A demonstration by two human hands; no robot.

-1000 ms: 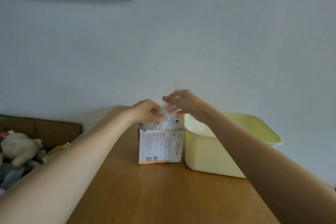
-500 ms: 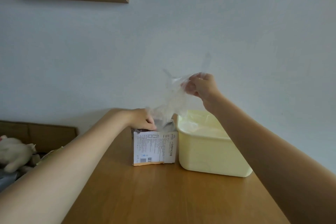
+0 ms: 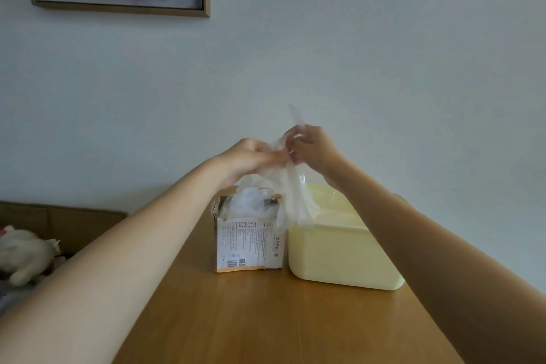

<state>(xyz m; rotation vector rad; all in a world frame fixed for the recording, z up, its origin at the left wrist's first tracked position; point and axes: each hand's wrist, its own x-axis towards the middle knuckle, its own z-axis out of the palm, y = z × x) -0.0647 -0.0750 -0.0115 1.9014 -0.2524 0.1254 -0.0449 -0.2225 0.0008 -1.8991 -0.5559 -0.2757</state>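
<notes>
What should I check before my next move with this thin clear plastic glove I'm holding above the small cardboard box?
1. Left hand grips the thin clear plastic glove: ok, fingers curled round the film.
2. Right hand pinches its upper edge: ok.
3. Glove fully out of the small printed cardboard box: cannot tell, its lower end hangs at the opening among other film.
4. Box upright on the wooden table: ok.
5. Glove clear of the pale yellow plastic tub: cannot tell, the film hangs beside its left rim.
</notes>
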